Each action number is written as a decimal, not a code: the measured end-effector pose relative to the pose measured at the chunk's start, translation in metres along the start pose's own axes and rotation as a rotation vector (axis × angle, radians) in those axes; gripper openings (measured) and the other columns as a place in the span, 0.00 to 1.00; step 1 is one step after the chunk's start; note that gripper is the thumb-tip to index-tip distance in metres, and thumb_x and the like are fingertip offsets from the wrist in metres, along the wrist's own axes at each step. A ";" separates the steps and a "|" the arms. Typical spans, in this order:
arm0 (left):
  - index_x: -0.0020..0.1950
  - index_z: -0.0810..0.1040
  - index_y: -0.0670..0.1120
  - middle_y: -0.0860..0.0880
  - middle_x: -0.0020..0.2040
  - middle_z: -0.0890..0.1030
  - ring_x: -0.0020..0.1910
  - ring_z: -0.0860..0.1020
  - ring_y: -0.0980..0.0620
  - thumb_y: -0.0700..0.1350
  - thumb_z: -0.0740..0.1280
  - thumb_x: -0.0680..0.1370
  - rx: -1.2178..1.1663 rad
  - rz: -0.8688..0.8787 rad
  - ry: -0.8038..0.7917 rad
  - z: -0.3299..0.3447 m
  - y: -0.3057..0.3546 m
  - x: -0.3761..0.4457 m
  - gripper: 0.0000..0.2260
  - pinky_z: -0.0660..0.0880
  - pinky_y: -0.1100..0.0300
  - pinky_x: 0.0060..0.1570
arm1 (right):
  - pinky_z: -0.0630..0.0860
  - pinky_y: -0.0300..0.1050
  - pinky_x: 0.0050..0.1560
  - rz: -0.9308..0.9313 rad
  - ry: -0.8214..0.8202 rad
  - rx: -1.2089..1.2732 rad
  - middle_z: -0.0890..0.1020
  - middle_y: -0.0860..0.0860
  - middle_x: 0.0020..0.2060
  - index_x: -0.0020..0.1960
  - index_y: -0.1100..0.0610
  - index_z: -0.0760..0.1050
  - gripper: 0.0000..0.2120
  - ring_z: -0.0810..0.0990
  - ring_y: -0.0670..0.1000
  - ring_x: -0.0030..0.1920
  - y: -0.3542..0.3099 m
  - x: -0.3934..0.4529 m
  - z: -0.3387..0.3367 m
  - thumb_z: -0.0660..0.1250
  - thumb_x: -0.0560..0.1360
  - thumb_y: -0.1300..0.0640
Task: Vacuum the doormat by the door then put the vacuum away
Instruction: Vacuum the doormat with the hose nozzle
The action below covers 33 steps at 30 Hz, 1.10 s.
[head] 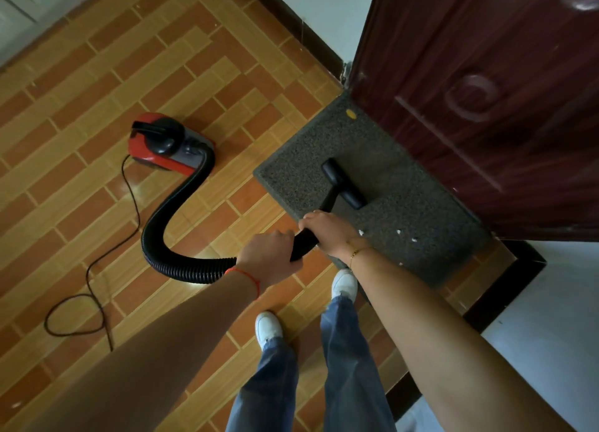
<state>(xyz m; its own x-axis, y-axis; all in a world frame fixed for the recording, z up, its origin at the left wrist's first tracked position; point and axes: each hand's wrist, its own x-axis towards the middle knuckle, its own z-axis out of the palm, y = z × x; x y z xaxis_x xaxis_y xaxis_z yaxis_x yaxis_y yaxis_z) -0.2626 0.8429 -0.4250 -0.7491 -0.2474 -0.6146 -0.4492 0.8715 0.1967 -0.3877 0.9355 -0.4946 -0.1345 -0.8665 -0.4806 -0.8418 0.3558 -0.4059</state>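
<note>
A dark grey doormat (pixel 405 211) lies on the tiled floor against a dark red door (pixel 486 91). The black vacuum nozzle (pixel 342 183) rests on the mat's middle. My right hand (pixel 327 232) grips the black wand just behind the nozzle. My left hand (pixel 270 256) grips the wand's rear end, where the ribbed black hose (pixel 168 217) joins it. The hose curves back to the red and grey vacuum body (pixel 165 144), which sits on the floor to the left. White specks (pixel 405 235) and a yellow bit (pixel 351 114) lie on the mat.
The vacuum's black power cord (pixel 94 269) loops over the orange tiled floor at the left. My feet in white shoes (pixel 269 328) stand at the mat's near edge. A dark skirting board (pixel 505 289) and a white wall run along the right.
</note>
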 end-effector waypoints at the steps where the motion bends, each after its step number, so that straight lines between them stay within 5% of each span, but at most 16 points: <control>1: 0.58 0.73 0.46 0.51 0.36 0.71 0.35 0.74 0.48 0.55 0.61 0.78 0.010 0.001 0.000 0.003 -0.009 -0.009 0.15 0.66 0.58 0.30 | 0.79 0.52 0.47 -0.005 0.003 0.002 0.78 0.51 0.50 0.49 0.56 0.75 0.11 0.79 0.54 0.54 -0.012 0.001 0.004 0.63 0.73 0.70; 19: 0.56 0.72 0.47 0.53 0.32 0.70 0.29 0.71 0.53 0.56 0.60 0.78 0.072 -0.038 -0.005 0.038 -0.108 -0.101 0.15 0.68 0.61 0.29 | 0.70 0.41 0.43 -0.053 0.009 0.008 0.78 0.50 0.53 0.53 0.56 0.74 0.13 0.77 0.51 0.57 -0.144 0.022 0.042 0.63 0.74 0.70; 33: 0.56 0.73 0.45 0.52 0.33 0.69 0.31 0.73 0.50 0.55 0.61 0.78 0.019 -0.038 -0.006 0.021 -0.072 -0.042 0.14 0.68 0.58 0.29 | 0.79 0.49 0.49 -0.065 -0.005 -0.025 0.77 0.50 0.52 0.51 0.56 0.74 0.14 0.76 0.52 0.58 -0.074 0.035 0.022 0.62 0.72 0.73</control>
<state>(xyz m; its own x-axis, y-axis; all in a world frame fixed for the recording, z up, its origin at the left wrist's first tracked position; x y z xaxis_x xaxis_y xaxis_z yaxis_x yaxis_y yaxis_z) -0.1883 0.7992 -0.4290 -0.7288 -0.2775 -0.6260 -0.4678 0.8694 0.1592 -0.3185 0.8865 -0.4990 -0.0767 -0.8858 -0.4578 -0.8617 0.2899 -0.4165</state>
